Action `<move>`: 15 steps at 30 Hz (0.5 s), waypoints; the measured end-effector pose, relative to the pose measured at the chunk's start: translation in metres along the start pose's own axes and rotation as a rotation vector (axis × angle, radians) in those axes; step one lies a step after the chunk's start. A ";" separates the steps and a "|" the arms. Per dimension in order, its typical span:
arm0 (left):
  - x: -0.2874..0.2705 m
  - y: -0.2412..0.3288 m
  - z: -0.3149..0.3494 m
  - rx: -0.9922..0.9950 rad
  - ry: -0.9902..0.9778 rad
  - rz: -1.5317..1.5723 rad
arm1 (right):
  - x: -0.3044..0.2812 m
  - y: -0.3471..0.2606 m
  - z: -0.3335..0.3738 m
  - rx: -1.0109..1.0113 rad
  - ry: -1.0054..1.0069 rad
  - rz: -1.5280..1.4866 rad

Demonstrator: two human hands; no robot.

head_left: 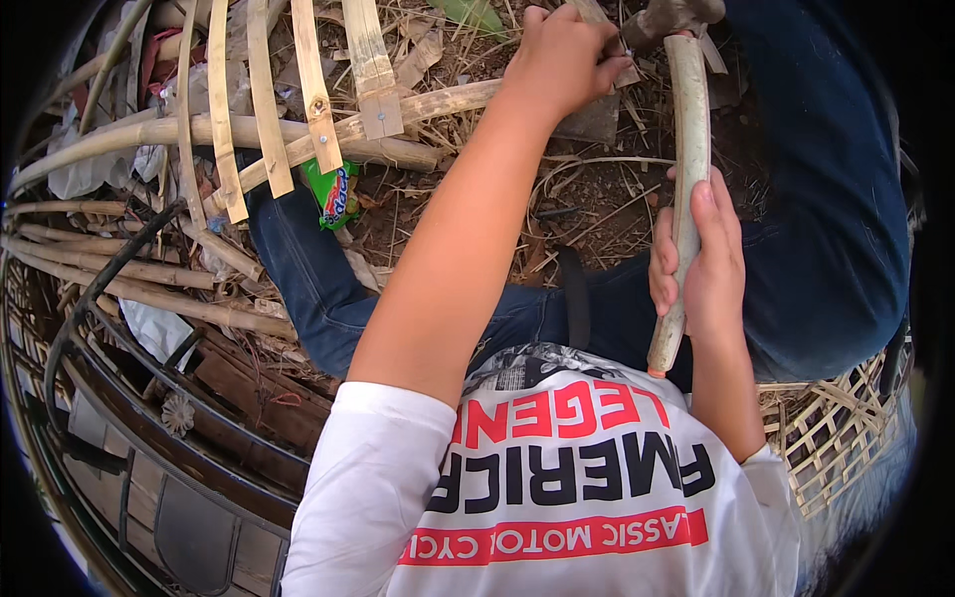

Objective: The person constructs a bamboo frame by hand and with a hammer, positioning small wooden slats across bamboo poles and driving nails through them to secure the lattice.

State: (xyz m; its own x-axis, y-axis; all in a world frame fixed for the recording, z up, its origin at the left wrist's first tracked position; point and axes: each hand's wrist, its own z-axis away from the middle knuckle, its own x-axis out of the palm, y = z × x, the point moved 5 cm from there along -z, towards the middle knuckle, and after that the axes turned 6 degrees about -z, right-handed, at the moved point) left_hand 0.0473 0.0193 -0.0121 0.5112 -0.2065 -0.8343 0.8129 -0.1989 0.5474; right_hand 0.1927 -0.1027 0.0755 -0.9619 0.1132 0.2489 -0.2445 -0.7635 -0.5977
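Note:
My right hand (708, 249) is wrapped around the pale, worn wooden handle of a hammer (688, 129). The hammer's dull metal head (676, 18) is up at the top edge, just right of my left fingertips. My left hand (565, 62) is closed over a bamboo strip (594, 10), thumb and fingers bent around it. A small shiny bit, like a nail, shows beside those fingertips; its shape is too small to be sure. Part of the strip is hidden under the hand.
Several flat bamboo strips (310, 85), some with nail heads, lie across a bamboo pole (418, 107) at the upper left. A green wrapper (333, 191) rests by my left leg. Black metal framing (189, 388) stands at left; a woven bamboo piece (836, 433) is at lower right.

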 end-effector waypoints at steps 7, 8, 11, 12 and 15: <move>-0.004 -0.001 -0.005 0.049 0.066 0.026 | -0.006 -0.001 -0.005 0.027 0.041 -0.031; -0.003 0.001 -0.012 0.034 0.066 0.003 | -0.009 -0.007 -0.008 -0.054 0.026 -0.055; 0.003 0.000 0.001 0.026 0.032 0.026 | -0.004 0.001 -0.001 -0.062 0.043 -0.036; -0.001 -0.002 -0.002 0.041 0.050 0.044 | 0.000 -0.001 -0.003 -0.012 0.040 -0.014; -0.003 0.000 -0.011 0.059 0.060 0.034 | -0.006 -0.004 0.003 -0.066 0.030 -0.082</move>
State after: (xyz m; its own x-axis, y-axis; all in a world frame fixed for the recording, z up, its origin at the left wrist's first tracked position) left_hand 0.0488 0.0302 -0.0104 0.5558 -0.1571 -0.8164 0.7776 -0.2492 0.5773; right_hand 0.1999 -0.1022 0.0791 -0.9413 0.1930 0.2771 -0.3291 -0.7078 -0.6251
